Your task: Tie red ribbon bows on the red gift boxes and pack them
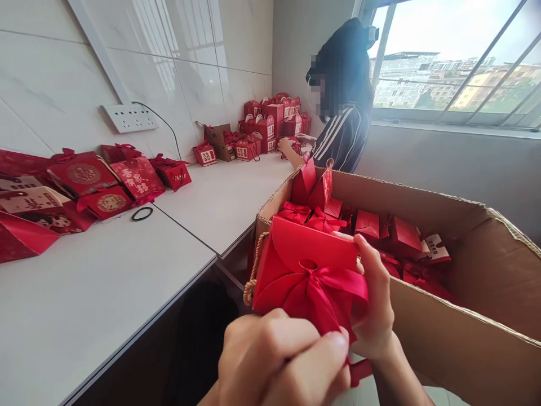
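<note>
A red gift box [304, 248] with overlapping curved flaps and a round hole in its top is held up in front of me, over the near edge of the carton. My right hand [376, 293] grips it by its right side, thumb on the edge, with the other fingers mostly hidden behind. Pinched between the thumb and fingers of my left hand [279, 355] is the tail of the red satin ribbon [323, 296], which is tied in a bow on top. A twisted gold cord handle [250, 286] hangs at the box's left.
A large open carton [460, 344] at the right holds several red boxes [403, 237]. Along the wall on the white table [139, 282] lie more red boxes [87, 175] and a black ring [142, 213]. A co-worker [344, 129] handles boxes at the far end, near stacked boxes [270, 127].
</note>
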Action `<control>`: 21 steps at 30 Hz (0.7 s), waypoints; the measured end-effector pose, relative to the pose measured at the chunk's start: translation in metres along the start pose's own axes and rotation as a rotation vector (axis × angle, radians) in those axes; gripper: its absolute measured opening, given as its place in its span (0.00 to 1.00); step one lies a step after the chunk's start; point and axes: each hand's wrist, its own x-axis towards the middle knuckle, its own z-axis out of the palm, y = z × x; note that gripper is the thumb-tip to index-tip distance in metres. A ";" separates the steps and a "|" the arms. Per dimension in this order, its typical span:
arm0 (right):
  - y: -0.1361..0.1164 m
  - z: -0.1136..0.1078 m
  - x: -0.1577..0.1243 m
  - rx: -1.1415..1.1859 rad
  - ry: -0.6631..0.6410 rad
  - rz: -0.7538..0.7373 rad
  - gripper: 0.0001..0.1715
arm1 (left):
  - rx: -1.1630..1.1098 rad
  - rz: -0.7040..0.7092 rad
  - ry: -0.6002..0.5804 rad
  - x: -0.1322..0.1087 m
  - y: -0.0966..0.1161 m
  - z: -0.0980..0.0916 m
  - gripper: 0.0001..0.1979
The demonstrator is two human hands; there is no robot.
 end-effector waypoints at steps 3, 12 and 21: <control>0.003 -0.004 0.003 -0.004 -0.008 0.025 0.56 | -0.051 -0.200 -0.055 0.022 -0.019 -0.002 0.06; 0.016 -0.021 0.007 0.628 0.276 0.731 0.38 | 0.137 -0.404 -0.486 0.026 -0.142 0.061 0.08; 0.030 -0.035 0.023 1.663 0.496 1.292 0.19 | 0.176 0.131 -0.479 -0.031 -0.114 0.129 0.08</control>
